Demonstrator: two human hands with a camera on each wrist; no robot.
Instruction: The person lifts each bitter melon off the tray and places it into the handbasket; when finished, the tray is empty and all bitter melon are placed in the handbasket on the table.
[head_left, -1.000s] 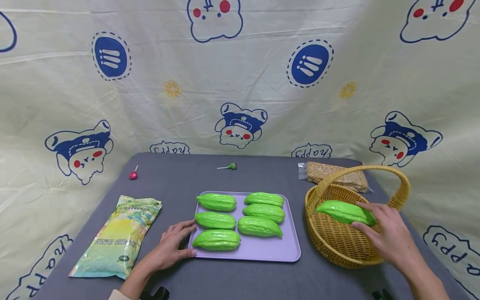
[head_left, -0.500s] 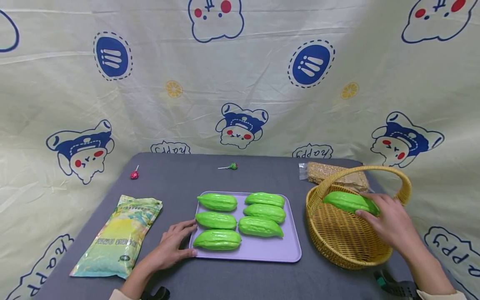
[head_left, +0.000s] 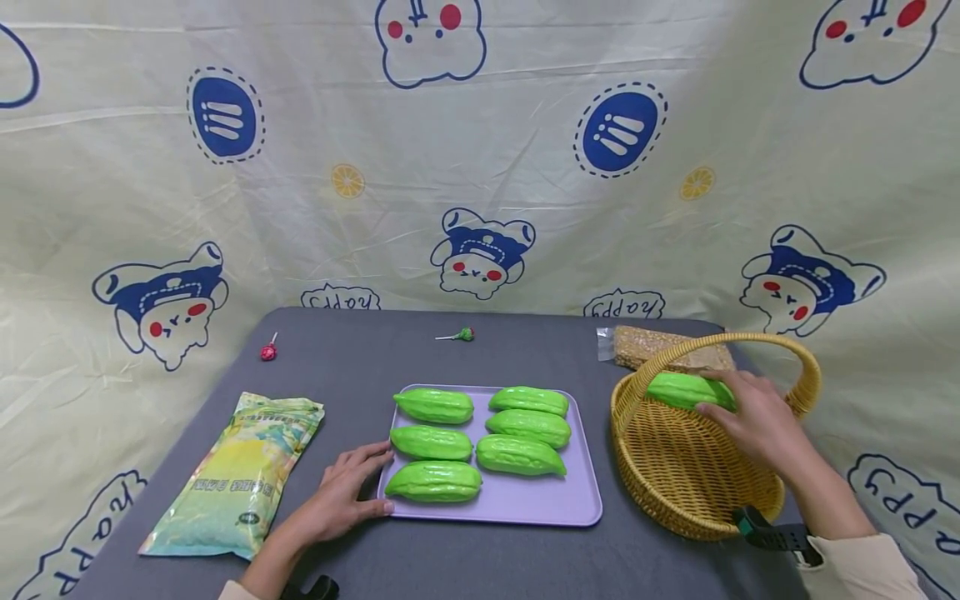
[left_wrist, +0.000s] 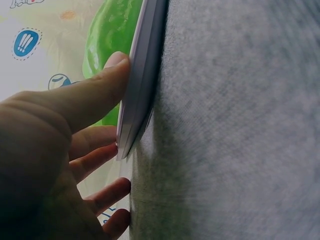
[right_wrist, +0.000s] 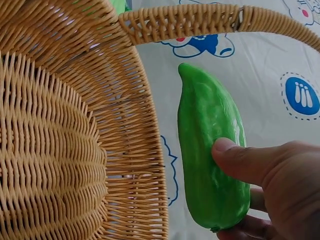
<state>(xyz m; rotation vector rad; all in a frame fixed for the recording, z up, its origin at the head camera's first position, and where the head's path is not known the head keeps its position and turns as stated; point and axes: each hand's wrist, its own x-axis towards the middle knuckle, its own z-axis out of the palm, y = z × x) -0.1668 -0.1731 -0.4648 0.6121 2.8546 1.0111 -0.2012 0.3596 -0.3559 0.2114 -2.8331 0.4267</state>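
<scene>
In the head view, a green bitter melon (head_left: 681,389) is held in my right hand (head_left: 757,421) above the far part of the wicker basket (head_left: 660,500), beneath its arched handle. The right wrist view has the thumb across the melon (right_wrist: 207,130), the fingers partly hidden behind it, and the basket's rim (right_wrist: 155,165) a little apart. My left hand (head_left: 341,492) touches the left edge of the lilac tray (head_left: 532,502) with thumb and fingers spread. Two columns of bitter melons (head_left: 435,482) lie on that tray. From the left wrist, the thumb rests against the tray's rim (left_wrist: 132,105).
A yellow-green printed bag (head_left: 232,479) lies left of the left hand. Towards the back are a red lollipop (head_left: 267,352) and a green one (head_left: 467,334). Behind the basket sits a clear packet of grain (head_left: 645,346). A patterned curtain (head_left: 480,150) hangs behind the table.
My right hand has lifted the bitter melon up and away towards the basket's back rim. The left hand and the tray stay where they were.
</scene>
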